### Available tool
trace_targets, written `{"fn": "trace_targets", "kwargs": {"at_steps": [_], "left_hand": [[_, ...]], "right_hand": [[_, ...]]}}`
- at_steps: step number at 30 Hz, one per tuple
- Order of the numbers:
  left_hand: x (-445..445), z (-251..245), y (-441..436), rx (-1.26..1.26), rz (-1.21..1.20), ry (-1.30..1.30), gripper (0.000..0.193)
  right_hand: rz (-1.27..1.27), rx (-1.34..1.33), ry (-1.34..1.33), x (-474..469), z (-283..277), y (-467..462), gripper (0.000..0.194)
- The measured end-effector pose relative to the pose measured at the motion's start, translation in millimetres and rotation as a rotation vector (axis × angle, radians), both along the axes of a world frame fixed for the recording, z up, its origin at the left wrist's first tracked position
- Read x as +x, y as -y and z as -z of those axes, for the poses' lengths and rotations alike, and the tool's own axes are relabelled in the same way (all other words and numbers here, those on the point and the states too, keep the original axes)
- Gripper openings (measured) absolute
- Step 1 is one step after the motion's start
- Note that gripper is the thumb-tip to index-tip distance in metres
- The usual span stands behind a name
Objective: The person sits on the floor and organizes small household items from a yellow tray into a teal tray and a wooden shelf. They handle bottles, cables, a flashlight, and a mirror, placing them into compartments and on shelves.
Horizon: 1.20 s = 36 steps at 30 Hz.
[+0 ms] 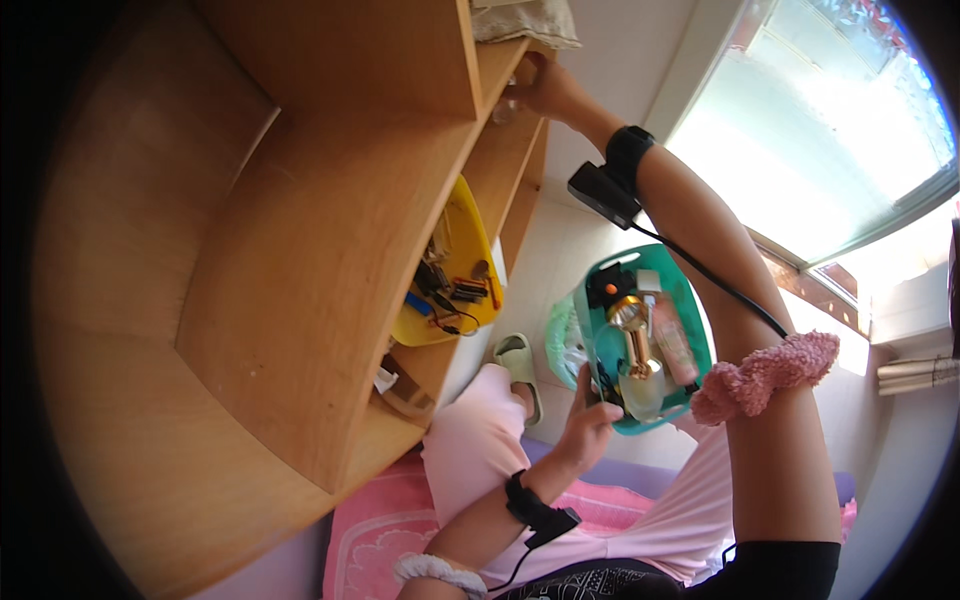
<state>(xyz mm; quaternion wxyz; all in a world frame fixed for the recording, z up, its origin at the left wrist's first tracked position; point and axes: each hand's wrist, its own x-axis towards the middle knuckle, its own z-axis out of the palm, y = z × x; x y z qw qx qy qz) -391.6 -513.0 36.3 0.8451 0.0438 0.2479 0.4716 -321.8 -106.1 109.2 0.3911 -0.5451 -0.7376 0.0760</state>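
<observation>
My left hand [586, 433] grips the near-left rim of a teal plastic basket [703, 322], held above my lap. Inside lie a black headlamp [611, 288] with an orange button, a clear bottle with a gold neck [643, 390] and a pinkish bottle [673, 341]. Up at the wooden shelf unit [360, 195], my right hand [551, 84] reaches into a compartment, fingers curled around a small clear container [505, 111]. Part of that container is hidden by the fingers and the shelf.
A yellow basket [469, 214] with batteries, cables and small items sits on a lower shelf. Cloth [521, 22] hangs over the unit's top corner. On the floor are a green slipper [516, 360] and a green plastic bag [562, 341]. A bright window [817, 135] is at right.
</observation>
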Motion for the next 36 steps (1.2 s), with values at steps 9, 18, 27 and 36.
{"fn": "trace_targets", "kwargs": {"at_steps": [9,18,27,36], "left_hand": [[8,-7,10,0.02,0.056,-0.003,0.086],[8,-6,36,0.069,0.107,0.074,0.068],[10,-60,67,0.163,0.15,0.032,0.069],[43,-151,33,0.036,0.276,0.031,0.089]], "right_hand": [[0.12,0.072,-0.115,43,-10,8,0.045],[0.0,-0.633,-0.22,117,-109,303,0.044],[-0.162,-0.577,0.197,100,-113,383,0.051],[-0.355,-0.539,0.094,253,-214,367,0.06]]}}
